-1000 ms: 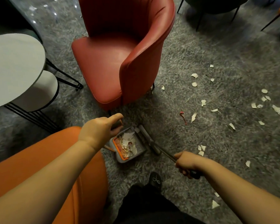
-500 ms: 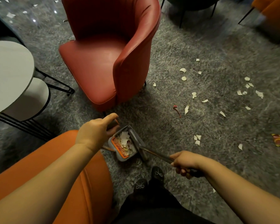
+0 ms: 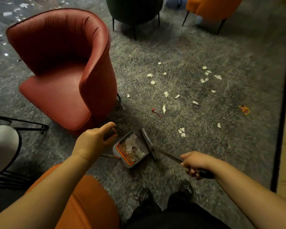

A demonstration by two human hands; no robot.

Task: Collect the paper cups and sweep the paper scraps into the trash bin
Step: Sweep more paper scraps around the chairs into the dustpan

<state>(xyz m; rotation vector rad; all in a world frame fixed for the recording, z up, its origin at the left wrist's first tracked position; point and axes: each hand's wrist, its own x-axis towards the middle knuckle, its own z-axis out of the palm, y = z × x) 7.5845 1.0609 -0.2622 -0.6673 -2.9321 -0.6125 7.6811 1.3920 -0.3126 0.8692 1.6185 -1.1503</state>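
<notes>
Holding the dustpan [image 3: 130, 148] handle, left hand [image 3: 93, 142] steady; right hand [image 3: 194, 164] gripping the broom [image 3: 149, 146] — view has swung toward unswept scraps [image 3: 182, 132].

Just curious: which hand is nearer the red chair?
Left. The left hand holds the dustpan handle right below the red chair; the right hand is farther right.

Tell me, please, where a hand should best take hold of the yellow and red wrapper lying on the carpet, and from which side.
The yellow and red wrapper lies flat on the gray carpet, alone, well right of the paper scraps. Probably best is to come straight down from above and pinch one edge or corner between thumb and fingertip, pressing slightly into the pile, since a flat piece gives no side to grasp.
</notes>
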